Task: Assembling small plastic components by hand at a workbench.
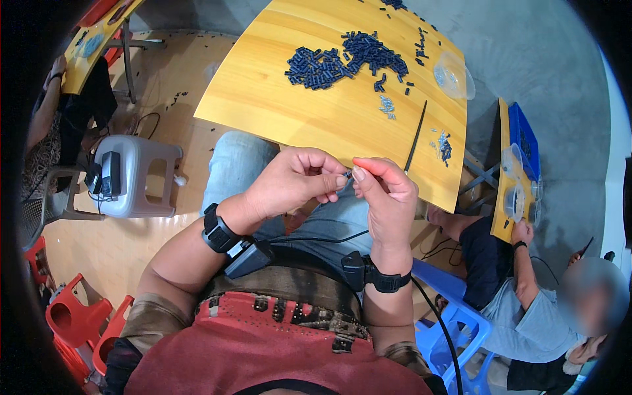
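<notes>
In front of my lap, just off the table's near edge, my two hands meet at the fingertips. My left hand (308, 176) is closed in a pinch on a small dark piece (348, 174). Against the other end of that piece, my right hand (387, 191) pinches with thumb and forefinger; what sits between them is mostly hidden. Beyond my hands lies a heap of short black tubular pieces (317, 68) on the yellow table (257, 85). Small silvery metal parts (387, 107) lie nearer, and a thin black rod (416, 137) slants beside my right hand.
A clear plastic bowl (453, 76) stands at the table's right edge. Small mixed parts (445, 149) lie at the near right corner. To the left is a grey stool (135, 174) with a black device. At right, a person sits at another table near a blue chair (454, 329).
</notes>
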### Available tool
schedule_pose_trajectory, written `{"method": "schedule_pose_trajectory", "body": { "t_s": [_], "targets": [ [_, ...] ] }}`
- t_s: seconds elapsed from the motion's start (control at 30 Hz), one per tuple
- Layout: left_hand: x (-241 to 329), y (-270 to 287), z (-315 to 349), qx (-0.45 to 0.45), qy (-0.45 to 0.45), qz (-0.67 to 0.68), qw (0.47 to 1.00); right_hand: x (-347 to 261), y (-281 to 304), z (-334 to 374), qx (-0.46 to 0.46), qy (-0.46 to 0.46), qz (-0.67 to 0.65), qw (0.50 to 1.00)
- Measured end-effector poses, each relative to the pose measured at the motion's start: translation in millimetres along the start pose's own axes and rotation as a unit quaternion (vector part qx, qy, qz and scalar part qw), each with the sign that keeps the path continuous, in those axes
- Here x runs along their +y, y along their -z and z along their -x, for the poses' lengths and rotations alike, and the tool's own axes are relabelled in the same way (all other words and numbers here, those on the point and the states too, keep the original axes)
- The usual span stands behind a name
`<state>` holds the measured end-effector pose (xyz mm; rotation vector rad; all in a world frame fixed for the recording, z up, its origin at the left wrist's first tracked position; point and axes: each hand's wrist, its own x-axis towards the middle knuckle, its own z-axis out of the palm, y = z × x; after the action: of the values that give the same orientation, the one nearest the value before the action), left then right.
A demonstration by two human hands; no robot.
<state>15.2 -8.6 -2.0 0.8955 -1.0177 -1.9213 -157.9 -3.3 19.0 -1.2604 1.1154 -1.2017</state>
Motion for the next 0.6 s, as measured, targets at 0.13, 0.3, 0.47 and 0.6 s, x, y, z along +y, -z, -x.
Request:
{"method": "schedule_pose_trajectory", "body": {
  "t_s": [0.13,0.3,0.47,0.6],
  "targets": [
    [-4.4,2.8,-1.0,-0.008,-0.006,0.004,1.0,1.8,0.5,-0.5,-0.002,0.002,0.008,1.0],
    [-2.9,1.9,-0.9,-0.004,0.004,0.016,1.0,0.9,0.5,-1.1,-0.01,0.001,0.011,1.0],
    [-0.6,1.2,-0.8,0.001,0.01,0.023,1.0,-0.1,-1.4,-1.0,-0.007,-0.004,0.007,1.0],
    [-0.6,2.4,-0.8,-0.008,0.014,0.02,1.0,1.0,0.5,-2.7,-0.012,0.007,0.025,1.0]
  ]
}}
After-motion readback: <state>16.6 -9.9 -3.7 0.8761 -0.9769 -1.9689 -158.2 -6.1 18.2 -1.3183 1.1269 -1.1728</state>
